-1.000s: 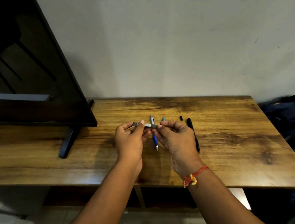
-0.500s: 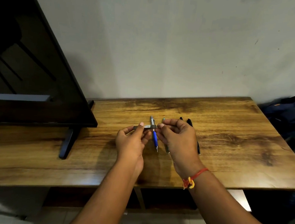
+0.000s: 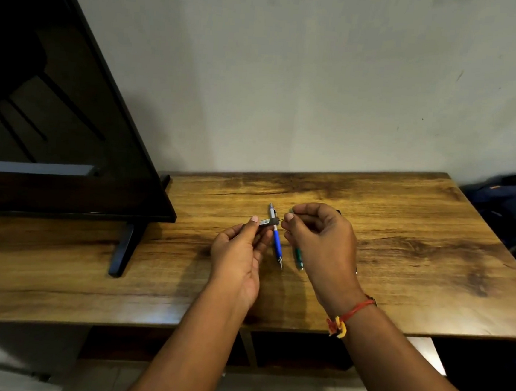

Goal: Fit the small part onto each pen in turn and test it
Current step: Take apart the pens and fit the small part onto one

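Centre frame: left hand (image 3: 239, 256) pinches grey pen (image 3: 266, 222) level above surface (image 3: 401, 254), thumb on top. Right hand (image 3: 321, 244), at pen's end half a second ago, now drawn just clear, fingertips curled together. Whether its grip holds small part, cannot tell: too small. Blue pen (image 3: 277, 243) and green pen (image 3: 298, 255) lie on surface beneath. Likely reading: part just fitted or pulled off; test or next pen due.

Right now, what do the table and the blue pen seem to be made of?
Table: wood or a wood-look laminate, slightly glossy; grain, dark knots and a soft sheen show. Blue pen: likely plastic barrel; its silvery top and tip shine, perhaps metal.
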